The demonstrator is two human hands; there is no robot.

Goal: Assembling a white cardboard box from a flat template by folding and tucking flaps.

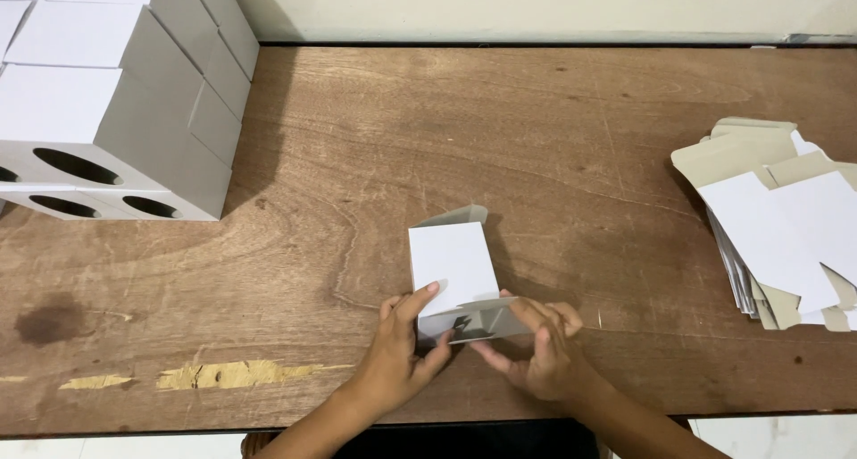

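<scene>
From the head camera, a small white carton (453, 261) stands on the wooden counter (536, 137) a little in from the middle of its near edge, its grey inner flap sticking up at the far end and its near end open towards the person. The left hand (400, 352) comes in from the near edge, palm turned inward, with its forefinger laid up along the carton's left near corner and the thumb tucked under the open end; its fingers (420, 300) are closed on the carton's left side. The right hand (540, 352) reaches in from the near edge on the other side, wrist bent inward, its fingers (527, 312) curled together over a grey bottom flap (473, 321) at the open end, pressing it. Both forearms cross the near edge of the counter. At the far left corner sits a stack of finished white boxes (107, 102), some with oval cut-outs facing the near side. Near the right edge lies a heap of flat unfolded carton blanks (777, 227), white and grey, well apart from both hands.
</scene>
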